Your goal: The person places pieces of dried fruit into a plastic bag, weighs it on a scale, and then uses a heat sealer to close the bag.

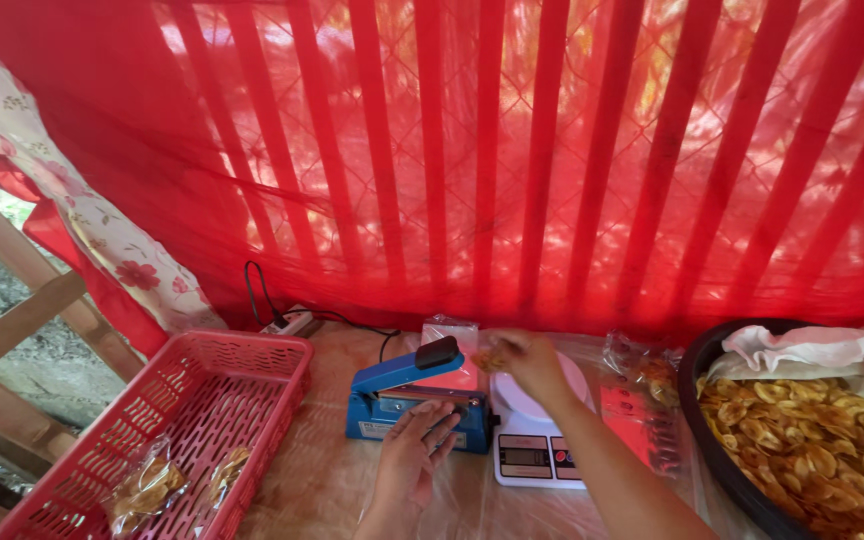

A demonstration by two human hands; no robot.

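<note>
left hand (414, 448) lies flat, fingers spread and holding nothing, palm down on the front edge of the blue heat sealer (414, 392). the sealer's black-tipped lever arm is raised just beyond the fingertips. right hand (530, 362) is farther out, fingers pinched closed on a small bag of chips (493, 358), held just above the white scale (537, 432), to the right of the left hand. the scale's display panel sits near the right forearm. a clear empty bag (449, 345) stands behind the sealer, just left of the right hand.

left of the left hand, a red plastic basket (252, 372) sits on the tabletop (317, 480) with two sealed chip packets (152, 487) in its near end. right of the right forearm, a dark round basin (727, 455) holds a heap of yellow chips (812, 440), a white cloth (797, 348) draped at its far rim. more bagged chips (642, 375) lie between scale and basin. beyond the sealer, a white power strip (290, 321) with a black cord lies at the foot of a red curtain (512, 150).
</note>
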